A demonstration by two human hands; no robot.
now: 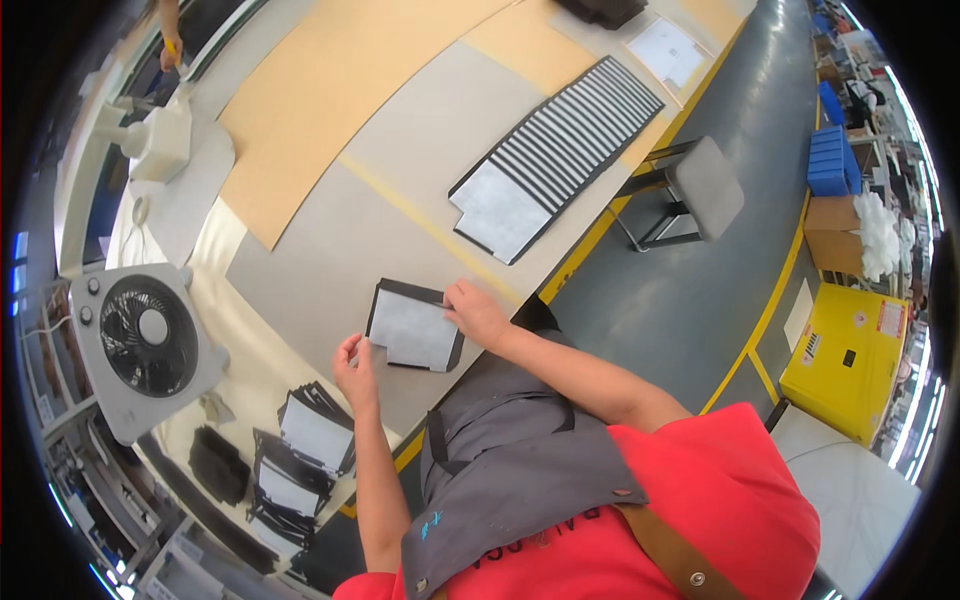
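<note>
On the table before me lies a small dark panel with a white sheet (415, 328) over most of it. The dark panel (455, 352) shows as a black border along the left, top and right. My left hand (357, 375) is at the sheet's lower left corner, thumb and fingertip pinched on its edge. Across the piece, my right hand (475, 315) has its fingers closed at the sheet's upper right edge. Farther up the table, a long overlapping row of similar black-and-white panels (575, 140) fans out, the nearest showing its full white face.
Stacks of dark-and-white pieces (315, 430) lie at lower left, beside a box fan (145, 330). A white jug (160, 140) stands farther back, near another person's hand (170, 52). A stool (703, 190) is right of the table; a yellow box (845, 365) stands beyond the aisle.
</note>
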